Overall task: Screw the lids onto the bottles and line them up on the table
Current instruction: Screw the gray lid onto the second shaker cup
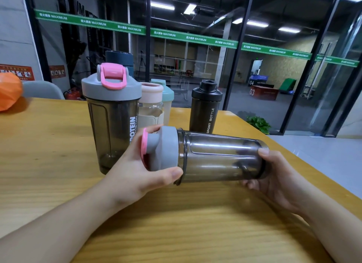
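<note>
- A smoky shaker bottle (221,156) is held on its side above the near middle of the bench (49,145), its mouth pointing left and its base right
- Its grey lid (166,148) with a pink flip cap (144,149) sits on the mouth
- The left hand (135,164) wraps round the lid, thumb along the near edge and a fingertip showing over the far edge
- The right hand (274,174) cups the base of the bottle, thumb on top and fingers underneath
- Just behind the left hand a second smoky bottle (111,125) stands upright, capped with a grey and pink lid
- Behind it stand a clear bottle with a pale pink lid (151,103) and, partly hidden, a teal-lidded bottle (166,98)
- A dark blue container (119,59) shows farther back
- To the right, apart from these, a black bottle (205,109) stands upright with its lid on
- An orange object (8,92) lies at the far left edge
</note>
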A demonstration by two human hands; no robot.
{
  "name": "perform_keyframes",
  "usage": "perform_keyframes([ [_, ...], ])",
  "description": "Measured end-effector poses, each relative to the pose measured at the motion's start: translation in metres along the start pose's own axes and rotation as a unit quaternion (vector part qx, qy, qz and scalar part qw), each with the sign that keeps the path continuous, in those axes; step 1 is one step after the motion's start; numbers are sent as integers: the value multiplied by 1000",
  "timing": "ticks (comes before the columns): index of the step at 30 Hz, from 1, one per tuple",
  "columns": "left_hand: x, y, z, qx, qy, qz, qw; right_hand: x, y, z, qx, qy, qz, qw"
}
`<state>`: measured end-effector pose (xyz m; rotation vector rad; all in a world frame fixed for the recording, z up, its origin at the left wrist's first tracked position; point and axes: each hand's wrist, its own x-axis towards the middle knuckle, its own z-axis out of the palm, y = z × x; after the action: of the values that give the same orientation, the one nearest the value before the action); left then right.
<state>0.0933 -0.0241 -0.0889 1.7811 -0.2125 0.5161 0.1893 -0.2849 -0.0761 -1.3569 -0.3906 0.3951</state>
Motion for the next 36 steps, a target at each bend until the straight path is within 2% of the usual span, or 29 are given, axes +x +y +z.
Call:
perform_keyframes([
  [6,1,-1,0,-14,3,-3,1000,0,0,-3,6,-13,-15,1000],
  [14,0,-4,0,-18,6,-12,1000,0,3,-5,10,-39,7,999],
  [22,0,1,0,-56,9,14,998,2,5,0,-18,-44,25,999],
  [29,0,-2,0,-37,-10,3,999,2,3,-2,-17,-18,-17,1000],
  [36,1,-4,0,-54,-5,5,999,3,4,-6,-2,-22,-22,1000],
])
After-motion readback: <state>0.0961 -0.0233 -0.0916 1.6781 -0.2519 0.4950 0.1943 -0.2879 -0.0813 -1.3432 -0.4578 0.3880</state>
